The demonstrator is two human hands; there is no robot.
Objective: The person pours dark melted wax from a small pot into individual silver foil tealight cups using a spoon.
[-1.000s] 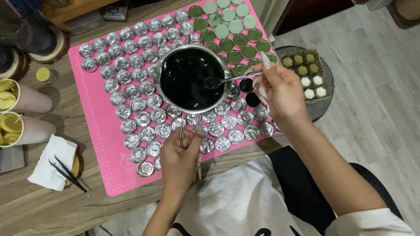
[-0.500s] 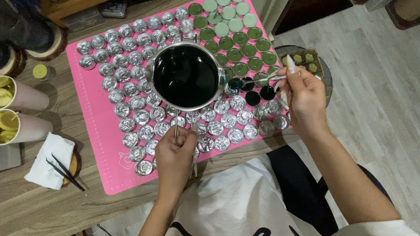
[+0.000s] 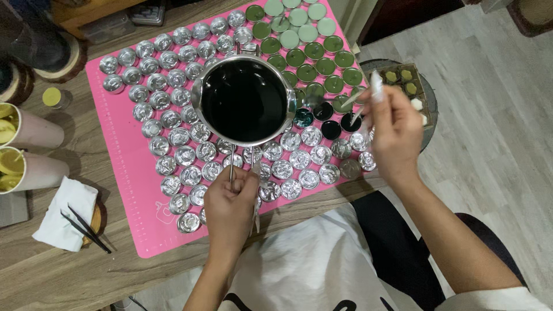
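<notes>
Down on the bench (image 3: 69,270), a pink silicone mat (image 3: 135,190) carries rows of small round foil cups (image 3: 184,155), most of them empty and silver, while those toward the far right corner hold green wax (image 3: 314,49). Left hand (image 3: 230,201) is clenched around the wire handle (image 3: 232,167) of a steel pouring pot (image 3: 247,101), which hangs over the middle of the mat, full of dark liquid. Right hand (image 3: 394,132) pinches a slim stirring stick (image 3: 357,112), its tip down at a dark-filled cup (image 3: 349,122) near the mat's right edge. Just beside it stand more freshly dark cups (image 3: 330,129). At the left lie black tweezers (image 3: 86,227) on a white cloth (image 3: 63,213), near two pale tumblers (image 3: 34,152)
</notes>
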